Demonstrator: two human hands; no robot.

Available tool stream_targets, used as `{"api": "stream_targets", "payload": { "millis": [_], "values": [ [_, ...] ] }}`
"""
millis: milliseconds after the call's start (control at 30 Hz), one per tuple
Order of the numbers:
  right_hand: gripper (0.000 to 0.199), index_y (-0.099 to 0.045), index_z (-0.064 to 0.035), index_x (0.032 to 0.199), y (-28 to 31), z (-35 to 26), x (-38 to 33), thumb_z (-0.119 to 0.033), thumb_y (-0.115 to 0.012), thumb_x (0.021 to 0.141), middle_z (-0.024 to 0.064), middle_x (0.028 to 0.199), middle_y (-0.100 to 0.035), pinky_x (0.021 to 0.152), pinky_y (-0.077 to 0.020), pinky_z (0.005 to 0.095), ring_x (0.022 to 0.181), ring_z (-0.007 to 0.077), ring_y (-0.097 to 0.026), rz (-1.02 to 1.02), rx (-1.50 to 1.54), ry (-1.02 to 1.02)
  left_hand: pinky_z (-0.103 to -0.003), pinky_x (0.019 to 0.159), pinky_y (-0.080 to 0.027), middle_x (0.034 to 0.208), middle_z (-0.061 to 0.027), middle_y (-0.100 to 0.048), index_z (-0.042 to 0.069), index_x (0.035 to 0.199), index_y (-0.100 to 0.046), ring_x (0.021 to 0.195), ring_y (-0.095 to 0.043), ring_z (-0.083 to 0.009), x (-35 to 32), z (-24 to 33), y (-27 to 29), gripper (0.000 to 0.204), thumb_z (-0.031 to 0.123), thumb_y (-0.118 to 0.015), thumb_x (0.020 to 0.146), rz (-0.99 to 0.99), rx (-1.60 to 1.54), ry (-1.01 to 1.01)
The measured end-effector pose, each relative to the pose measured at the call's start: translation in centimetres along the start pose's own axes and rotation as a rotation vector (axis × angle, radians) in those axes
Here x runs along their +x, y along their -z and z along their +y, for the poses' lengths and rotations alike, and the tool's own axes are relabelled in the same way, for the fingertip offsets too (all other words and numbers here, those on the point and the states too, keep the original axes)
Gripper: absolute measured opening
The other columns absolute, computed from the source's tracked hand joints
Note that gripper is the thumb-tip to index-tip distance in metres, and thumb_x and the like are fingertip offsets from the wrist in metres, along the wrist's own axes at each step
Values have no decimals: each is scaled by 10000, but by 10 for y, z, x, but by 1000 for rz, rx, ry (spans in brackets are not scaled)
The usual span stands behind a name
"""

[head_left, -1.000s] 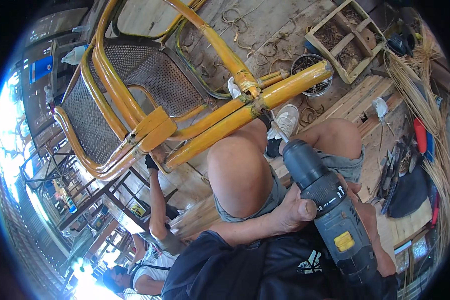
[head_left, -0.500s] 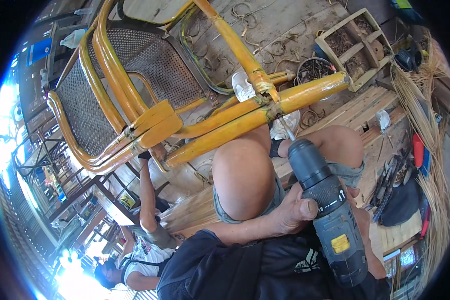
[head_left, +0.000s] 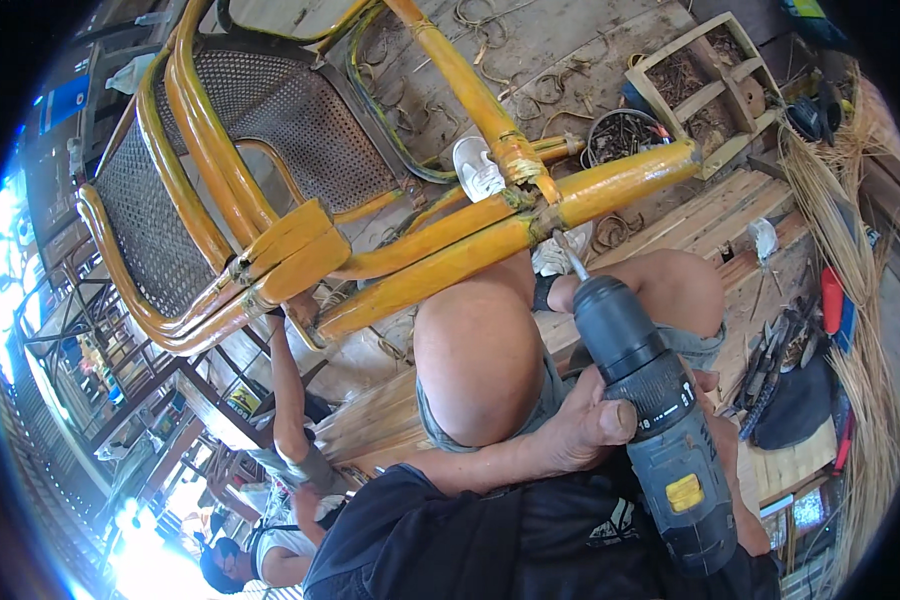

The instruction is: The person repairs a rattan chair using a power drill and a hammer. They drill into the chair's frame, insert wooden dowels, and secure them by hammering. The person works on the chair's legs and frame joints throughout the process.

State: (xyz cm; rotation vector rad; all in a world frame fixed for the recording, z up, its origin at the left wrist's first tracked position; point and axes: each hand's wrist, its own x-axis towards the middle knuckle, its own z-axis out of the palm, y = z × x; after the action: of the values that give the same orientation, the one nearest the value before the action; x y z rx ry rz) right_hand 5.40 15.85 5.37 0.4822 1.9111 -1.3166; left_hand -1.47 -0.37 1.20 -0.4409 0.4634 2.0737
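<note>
Plank flr [head_left: 625,25]; drill [head_left: 660,440] held btwn L hand [head_left: 592,425] & R hand [head_left: 727,440].

Bright daylight glares from the left, washing out the lower left with blue fringing. Highlights gleam on the chair [head_left: 300,255]; the drill [head_left: 660,425] looks sharp. Straight edges bend near the black rim.

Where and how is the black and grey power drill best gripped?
The power drill looks best cupped from the left at its ringed black collar, behind the smooth black chuck, where the bare left hand is: the body is round there, its thin metal bit slanting toward the glossy yellow pole. The bare right hand is mostly hidden.
</note>
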Motion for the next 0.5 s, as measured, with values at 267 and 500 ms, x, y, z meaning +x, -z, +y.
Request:
{"api": "stream_targets", "payload": {
  "millis": [267, 500],
  "values": [
    [585, -406, -113, 1323, 12, -32, 18, -228, -632, 796, 87, 823, -645, 592, -515, 337, 720, 268, -658, -146, -223, -200, -500, 956, -411, 985, -181, -624, 36, 1192, -515, 1161, -485, -346, 4, -1, -7, 923, 715, -686, 590, 40, -20, -6],
    [394, -532, -53, 1154, 3, -11, 15, -190, -618, 794, 147, 817, -620, 636, -495, 357, 768, 327, -642, 45, 163, 286, -464, 916, -459, 975, -179, -623, 21, 1109, -540, 1156, -487, -315, 11, -14, 4, 863, 785, -463, 716, 79, 95, -225]
  ]
}}
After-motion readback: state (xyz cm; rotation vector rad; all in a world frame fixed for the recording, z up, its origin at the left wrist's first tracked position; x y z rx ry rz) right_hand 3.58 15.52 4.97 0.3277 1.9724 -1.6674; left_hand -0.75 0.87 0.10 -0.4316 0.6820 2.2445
